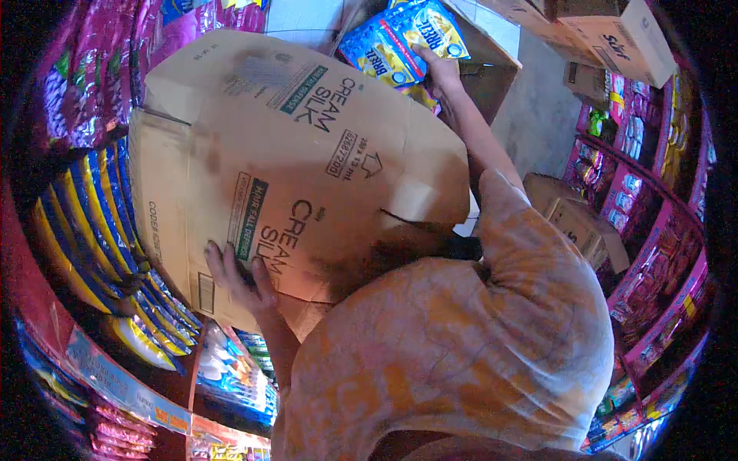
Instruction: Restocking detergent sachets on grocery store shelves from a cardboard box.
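A large brown cardboard box (357, 190) printed with Cream Silk lies tilted in front of my torso. My left hand (242, 276) rests on its lower left part, fingers spread against the printed cardboard. Beyond the box's far right edge, my right hand (439, 69) grips blue and yellow Breeze detergent packs (398, 46). These packs are over an open cardboard carton (496, 86), whose inside is mostly hidden. What lies beneath the large box cannot be seen.
Shelves at the left hold blue-and-yellow striped packs (86, 213) and purple packs (104, 69). A Surf carton (622, 46) stands at the upper right, and another open carton (582, 230) is beside my right arm. Pink-edged shelves (651, 184) with small packets line the right.
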The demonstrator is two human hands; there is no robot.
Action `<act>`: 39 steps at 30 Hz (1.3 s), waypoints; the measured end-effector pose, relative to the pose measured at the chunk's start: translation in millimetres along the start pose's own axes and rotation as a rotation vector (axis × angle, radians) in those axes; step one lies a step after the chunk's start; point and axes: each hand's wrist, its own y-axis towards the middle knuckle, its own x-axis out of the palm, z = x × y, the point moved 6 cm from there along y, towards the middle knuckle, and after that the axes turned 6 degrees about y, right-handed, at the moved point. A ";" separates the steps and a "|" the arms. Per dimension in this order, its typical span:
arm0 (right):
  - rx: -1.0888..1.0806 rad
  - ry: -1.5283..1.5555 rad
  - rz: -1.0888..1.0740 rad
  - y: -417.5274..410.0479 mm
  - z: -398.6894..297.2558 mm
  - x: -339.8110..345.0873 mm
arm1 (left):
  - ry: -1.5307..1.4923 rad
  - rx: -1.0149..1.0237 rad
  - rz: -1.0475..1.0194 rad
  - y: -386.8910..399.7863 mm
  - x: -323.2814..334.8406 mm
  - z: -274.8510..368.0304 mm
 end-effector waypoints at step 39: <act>-0.040 -0.839 -0.815 -357.6 -3.7 73.9 | -0.699 -0.191 0.097 -68.0 -17.9 -17.2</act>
